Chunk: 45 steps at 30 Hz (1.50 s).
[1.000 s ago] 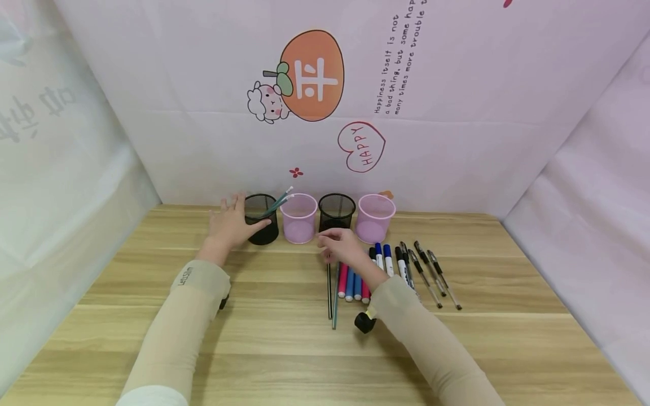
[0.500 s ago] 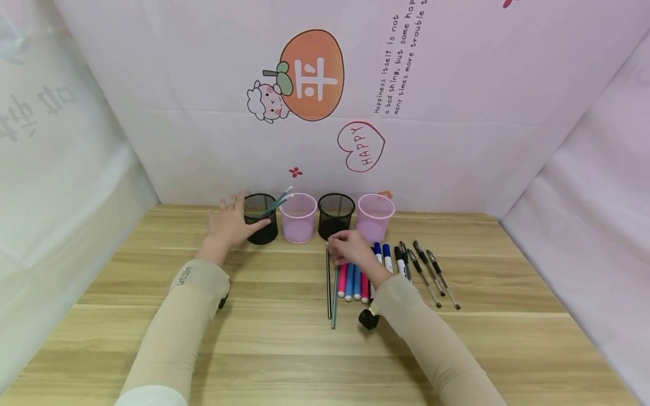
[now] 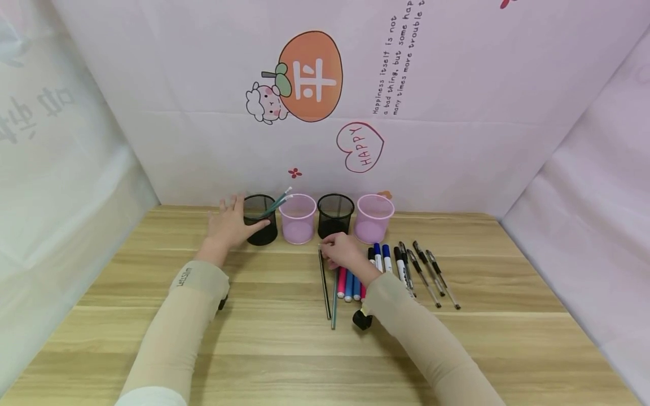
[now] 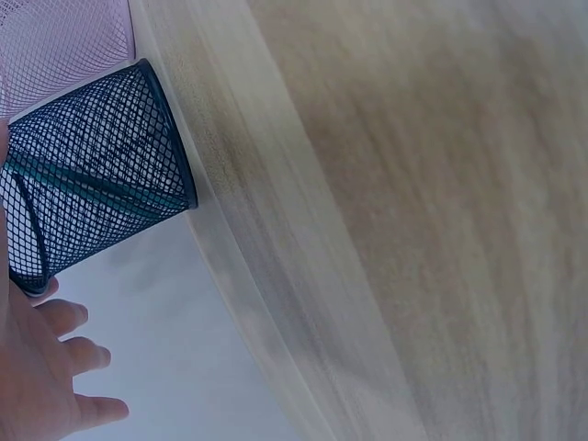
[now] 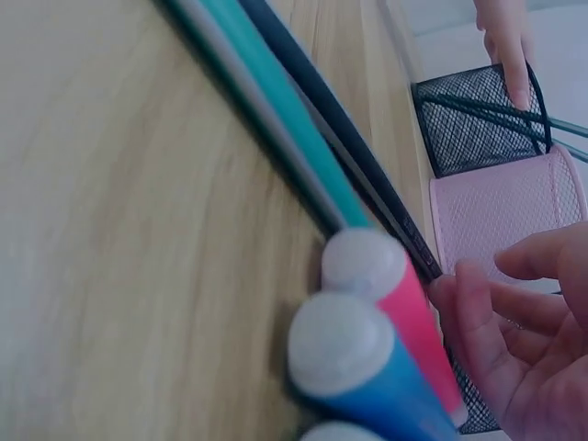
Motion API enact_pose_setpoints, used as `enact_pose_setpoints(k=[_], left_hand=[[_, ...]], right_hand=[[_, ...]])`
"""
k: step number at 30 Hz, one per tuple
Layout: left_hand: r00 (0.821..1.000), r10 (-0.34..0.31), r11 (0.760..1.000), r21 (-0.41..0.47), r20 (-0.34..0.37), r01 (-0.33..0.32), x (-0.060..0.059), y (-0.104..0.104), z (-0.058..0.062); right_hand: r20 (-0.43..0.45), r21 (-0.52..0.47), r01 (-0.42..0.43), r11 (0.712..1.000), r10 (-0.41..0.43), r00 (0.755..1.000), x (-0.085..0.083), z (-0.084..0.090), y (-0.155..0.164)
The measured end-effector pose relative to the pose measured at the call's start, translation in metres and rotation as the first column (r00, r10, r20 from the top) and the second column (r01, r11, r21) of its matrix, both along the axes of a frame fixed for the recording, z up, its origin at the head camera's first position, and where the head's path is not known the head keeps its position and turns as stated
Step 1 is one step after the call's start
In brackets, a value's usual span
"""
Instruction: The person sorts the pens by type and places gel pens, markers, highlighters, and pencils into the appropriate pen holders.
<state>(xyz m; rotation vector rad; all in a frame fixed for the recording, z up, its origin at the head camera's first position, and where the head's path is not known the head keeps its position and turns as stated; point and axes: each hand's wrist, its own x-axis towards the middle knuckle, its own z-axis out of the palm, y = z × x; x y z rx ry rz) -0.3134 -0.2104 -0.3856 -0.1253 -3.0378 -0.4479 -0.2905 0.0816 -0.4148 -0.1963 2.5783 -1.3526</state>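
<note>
My left hand [image 3: 227,225] holds the leftmost black mesh pen cup [image 3: 261,232], its thumb across the near side and an index finger at the far rim. Its other fingers spread out past the cup in the left wrist view. Two teal pencils [image 3: 280,201] lean in that cup, their white ends above the rim. At the far end of a black pencil [image 3: 325,287], my right hand [image 3: 342,251] pinches the tip, close over the table. A teal pencil [image 3: 334,304] lies alongside. Thick pink and blue felt-tip pens [image 5: 395,386] are just beside the right fingers, partly hidden by that hand.
A pink mesh cup [image 3: 298,228], a second black cup [image 3: 335,223] and another pink cup [image 3: 374,228] continue the row by the back wall. Whiteboard markers [image 3: 387,260] and several gel pens [image 3: 425,277] lie to the right on the wooden table [image 3: 274,338].
My right hand has lowered to the black pencil and shifted left, swinging the pencil's far end left. My left hand stays on its cup.
</note>
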Motion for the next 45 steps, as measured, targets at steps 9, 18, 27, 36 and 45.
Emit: enact_pose_setpoints(k=[9,18,27,36,45], left_hand=[[1.0,0.006,1.0,0.017,0.004,-0.006,0.002,0.0,0.001],[1.0,0.008,0.999,0.032,0.003,-0.008,0.0,0.0,-0.001],[1.0,0.004,1.0,0.017,0.004,-0.004,-0.001,-0.002,-0.002],[1.0,0.003,1.0,0.025,-0.001,-0.003,0.0,-0.001,-0.001],[1.0,0.006,0.999,0.037,-0.004,-0.006,-0.001,-0.001,-0.002]], right_hand=[[0.103,-0.06,-0.039,0.997,0.045,0.994,-0.001,0.001,-0.005],[0.145,-0.059,-0.081,0.995,0.089,0.985,-0.004,-0.002,-0.007],[0.121,0.004,-0.106,0.994,0.105,0.987,-0.005,0.0,-0.012],[0.125,0.043,-0.118,0.992,0.112,0.986,-0.008,-0.001,-0.012],[0.144,0.023,-0.114,0.993,0.109,0.984,-0.009,0.0,-0.01]])
